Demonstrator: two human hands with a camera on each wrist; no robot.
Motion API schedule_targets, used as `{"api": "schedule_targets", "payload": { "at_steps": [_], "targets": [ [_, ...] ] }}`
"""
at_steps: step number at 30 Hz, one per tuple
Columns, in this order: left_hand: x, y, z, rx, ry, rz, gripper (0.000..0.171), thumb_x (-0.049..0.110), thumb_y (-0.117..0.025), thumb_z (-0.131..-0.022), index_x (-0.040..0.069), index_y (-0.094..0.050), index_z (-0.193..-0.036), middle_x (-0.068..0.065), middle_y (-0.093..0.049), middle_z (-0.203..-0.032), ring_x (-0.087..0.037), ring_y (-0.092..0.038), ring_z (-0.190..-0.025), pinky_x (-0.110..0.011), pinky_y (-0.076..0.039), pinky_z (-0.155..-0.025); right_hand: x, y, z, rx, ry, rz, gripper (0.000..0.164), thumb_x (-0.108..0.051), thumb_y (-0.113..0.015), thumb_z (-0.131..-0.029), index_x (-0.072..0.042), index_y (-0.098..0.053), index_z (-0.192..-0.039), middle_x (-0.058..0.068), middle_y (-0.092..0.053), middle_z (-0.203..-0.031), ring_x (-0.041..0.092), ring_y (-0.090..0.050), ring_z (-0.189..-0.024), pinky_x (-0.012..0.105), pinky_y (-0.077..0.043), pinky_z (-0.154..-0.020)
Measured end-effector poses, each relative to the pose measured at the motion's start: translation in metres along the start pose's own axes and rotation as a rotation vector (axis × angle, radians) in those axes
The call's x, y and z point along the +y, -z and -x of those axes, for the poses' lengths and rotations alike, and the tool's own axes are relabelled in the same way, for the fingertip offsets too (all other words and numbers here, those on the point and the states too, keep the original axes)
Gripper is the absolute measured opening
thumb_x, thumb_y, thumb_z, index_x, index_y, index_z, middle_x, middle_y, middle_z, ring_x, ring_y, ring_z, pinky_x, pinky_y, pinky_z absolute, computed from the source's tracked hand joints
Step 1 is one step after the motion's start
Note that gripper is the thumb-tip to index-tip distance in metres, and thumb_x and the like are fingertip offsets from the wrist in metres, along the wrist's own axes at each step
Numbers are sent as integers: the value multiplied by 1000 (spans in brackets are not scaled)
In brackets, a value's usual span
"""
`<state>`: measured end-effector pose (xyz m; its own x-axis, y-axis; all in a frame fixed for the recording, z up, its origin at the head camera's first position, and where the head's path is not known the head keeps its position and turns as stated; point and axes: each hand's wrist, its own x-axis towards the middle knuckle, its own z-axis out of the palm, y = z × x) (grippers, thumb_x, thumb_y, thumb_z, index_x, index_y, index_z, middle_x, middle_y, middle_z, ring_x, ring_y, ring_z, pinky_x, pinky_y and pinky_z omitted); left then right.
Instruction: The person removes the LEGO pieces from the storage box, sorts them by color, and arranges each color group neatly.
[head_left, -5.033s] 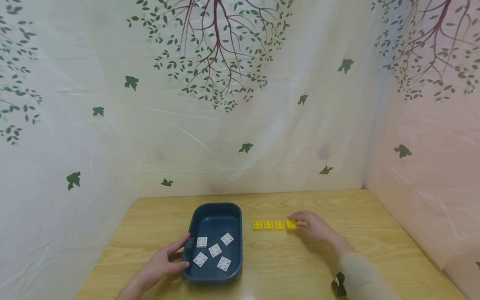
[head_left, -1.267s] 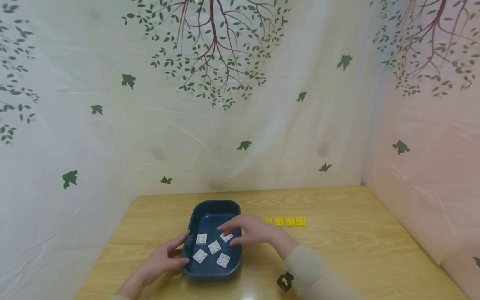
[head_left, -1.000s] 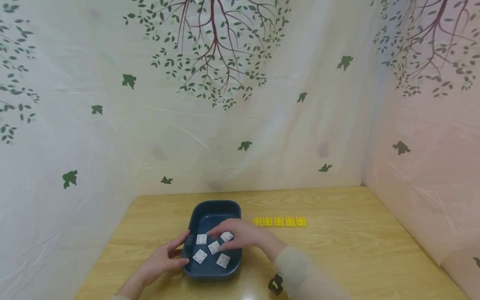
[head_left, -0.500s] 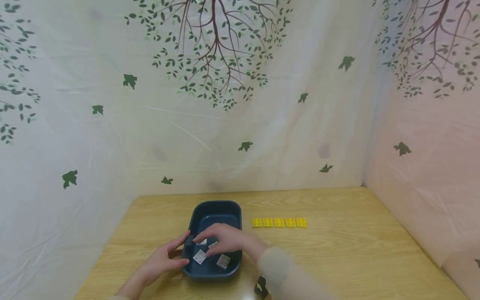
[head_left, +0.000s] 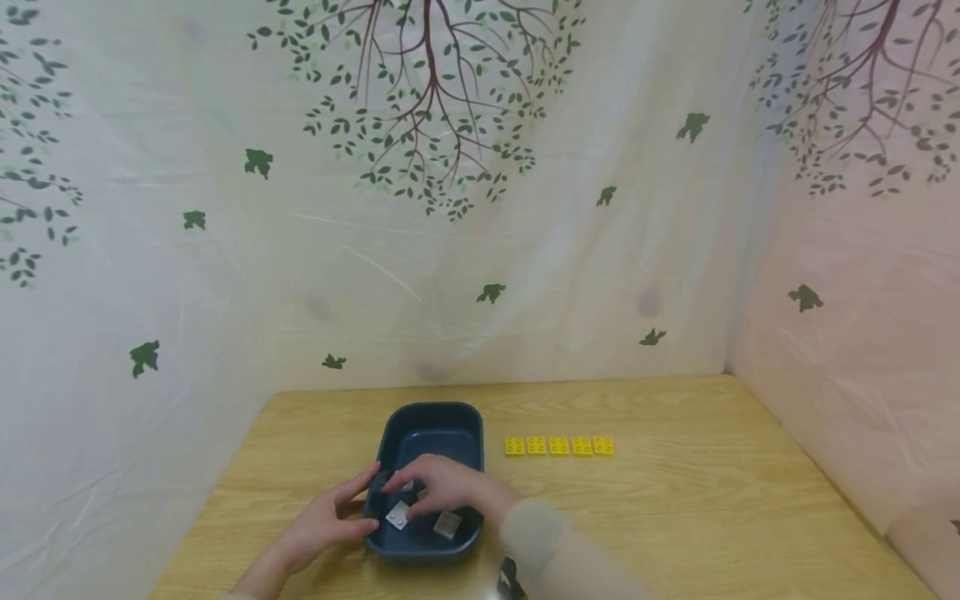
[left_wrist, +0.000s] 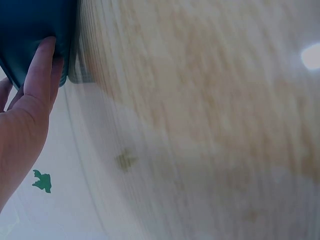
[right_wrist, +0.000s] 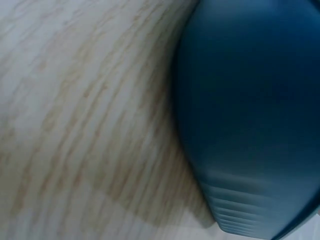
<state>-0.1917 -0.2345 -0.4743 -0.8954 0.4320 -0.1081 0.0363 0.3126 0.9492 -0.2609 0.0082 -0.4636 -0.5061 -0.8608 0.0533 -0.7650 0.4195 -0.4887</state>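
Backdrop: a pale sheet (head_left: 420, 267) printed with branches and leaves stands at the far side. Below it, a wood-grain tabletop (head_left: 675, 517) carries all items.

A dark blue tray (head_left: 431, 442) sits left of centre, flat on the tabletop. Its walls appear stiff and smooth; judged light enough to slide if pushed, it is best steadied at the outer wall.

The left hand (head_left: 326, 521) rests against the tray's left wall, thumb and fingers spread and mostly straight. The right hand (head_left: 446, 485) reaches over the tray from the right, thumb and index apart, a moderate gap between them; no brick is seen pinched. The right wrist view does not show the fingers.

A row of five yellow bricks (head_left: 558, 447) lies right of the tray, set apart from one another.

White bricks lie in the tray: one near-left (head_left: 398, 516) beside the right thumb, contact unclear; one near-right (head_left: 447, 524), shaded; others partly hidden behind the fingers. Assessed as light, rigid and not fragile, with a low profile. Recommended hold: opposite side edges, thumb against index, clear of the studs.
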Motion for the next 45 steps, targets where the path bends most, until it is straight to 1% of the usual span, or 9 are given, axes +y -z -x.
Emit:
{"api": "schedule_targets", "payload": {
  "at_steps": [7, 13, 19, 26, 33, 35, 39, 42, 45],
  "targets": [
    [0, -1, 0, 1, -3, 13, 81, 15, -71, -93, 8, -22, -157, -31, -21, -157, -51, -42, -131, -47, -47, -100, 5, -6, -3, -12, 10, 21, 46, -19, -80, -85, -23, -67, -129, -15, -66, -122, -3, -54, -106, 19, -40, -96],
    [-1, 0, -1, -11, -12, 18, 81, 15, -71, -93, 7, -22, -157, -30, -20, -157, -51, -41, -132, -45, -48, -100, 4, -8, -4, -32, -53, -13, 45, -19, -79, -85, -28, -68, -128, -20, -65, -121, -2, -51, -104, 20, -41, -94],
    [-2, 0, -1, -12, -5, 26, 81, 15, -70, -93, 8, -22, -158, -30, -20, -157, -51, -42, -131, -45, -48, -99, 4, -11, -6, -33, -68, -7, 44, -19, -81, -84, -30, -70, -125, -22, -65, -119, -2, -50, -102, 19, -40, -93],
    [-1, 0, -1, -6, 16, 14, 82, 18, -71, -93, 9, -22, -158, -30, -19, -158, -51, -42, -131, -46, -49, -99, 6, -13, -7, -38, -40, -10, 44, -16, -81, -83, -29, -71, -124, -22, -65, -120, -3, -51, -105, 19, -39, -95],
    [-3, 0, -2, -8, 21, 3, 82, 19, -71, -93, 9, -22, -158, -30, -20, -158, -50, -42, -131, -46, -48, -100, 7, -15, -8, -61, -66, -30, 43, -14, -81, -82, -30, -72, -122, -24, -66, -116, -3, -49, -101, 19, -38, -92],
    [-3, 0, -2, -7, 22, 2, 82, 19, -71, -93, 10, -22, -158, -30, -20, -158, -50, -42, -131, -48, -47, -101, 7, -15, -8, -66, -66, -22, 43, -14, -81, -82, -31, -73, -121, -24, -66, -114, -3, -49, -99, 18, -38, -90],
    [-3, 1, -2, -3, 23, -5, 81, 19, -71, -93, 10, -23, -158, -29, -21, -158, -51, -42, -132, -51, -45, -102, 5, -14, -10, -72, -25, 28, 42, -13, -81, -82, -29, -74, -119, -23, -68, -112, -4, -51, -99, 17, -38, -91],
    [-3, 1, -2, -4, 20, -9, 81, 19, -71, -92, 10, -23, -158, -29, -21, -158, -51, -41, -132, -50, -46, -101, 5, -14, -11, -76, 3, 67, 40, -13, -81, -82, -29, -74, -118, -21, -68, -111, -4, -52, -101, 16, -37, -93],
    [-4, 1, -2, -5, 16, -13, 81, 19, -71, -92, 10, -23, -158, -29, -21, -158, -51, -41, -132, -48, -46, -101, 6, -15, -11, -82, -4, 69, 38, -13, -81, -82, -29, -75, -116, -19, -68, -111, -4, -53, -104, 17, -38, -94]
  ]
}}
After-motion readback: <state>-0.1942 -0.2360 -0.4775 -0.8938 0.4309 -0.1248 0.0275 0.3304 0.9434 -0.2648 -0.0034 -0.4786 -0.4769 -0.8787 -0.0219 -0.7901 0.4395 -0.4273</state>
